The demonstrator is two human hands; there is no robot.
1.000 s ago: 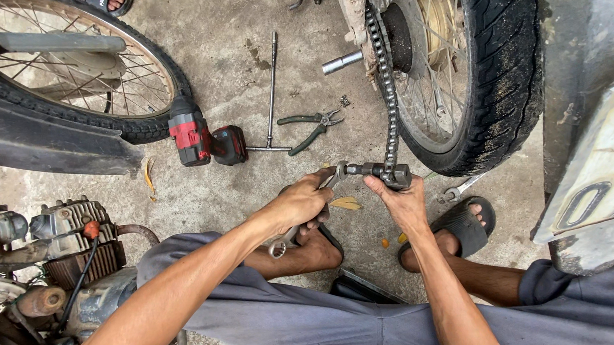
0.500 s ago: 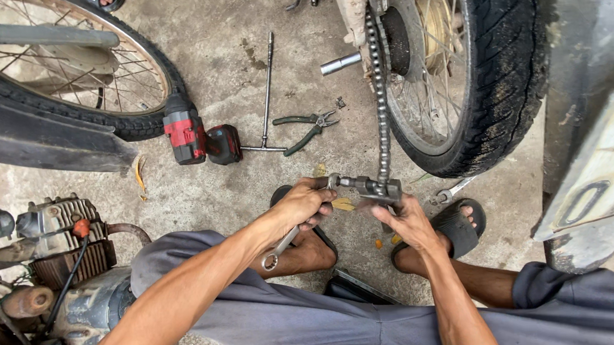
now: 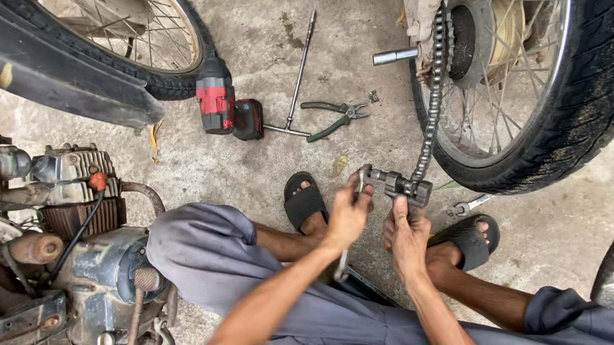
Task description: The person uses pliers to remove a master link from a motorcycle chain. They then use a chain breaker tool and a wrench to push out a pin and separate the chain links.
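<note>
Wheels frame the scene: a rear motorcycle wheel (image 3: 523, 71) with spokes and a thick tyre fills two o'clock, and a second spoked wheel (image 3: 132, 40) sits at eleven o'clock. An engine block (image 3: 73, 232) with fins and pipes occupies eight to nine o'clock. On the concrete floor (image 3: 249, 169) near twelve o'clock lie a red and black cordless driver (image 3: 227, 109), a long T-handle wrench (image 3: 299, 79) and a pair of green-handled pliers (image 3: 333, 116).

The drive chain (image 3: 431, 92) hangs from the sprocket at one o'clock down to the centre, where a small metal chain tool (image 3: 398, 186) is clamped over its lower end. Compared with half a second ago, the view has tipped and both hands have come a little lower and closer together, and the chain now runs straighter down to the tool. The tool looks seated on a link and the work is at the pressing stage.

The left hand (image 3: 350, 216) is closed around the tool's handle end, at the centre, fingers fully curled. The right hand (image 3: 407, 237) sits just beside it at four o'clock of the tool, thumb up against the tool body, the other fingers wrapped beneath it. A spanner (image 3: 471, 204) lies by the sandal (image 3: 470, 237) at three o'clock.
</note>
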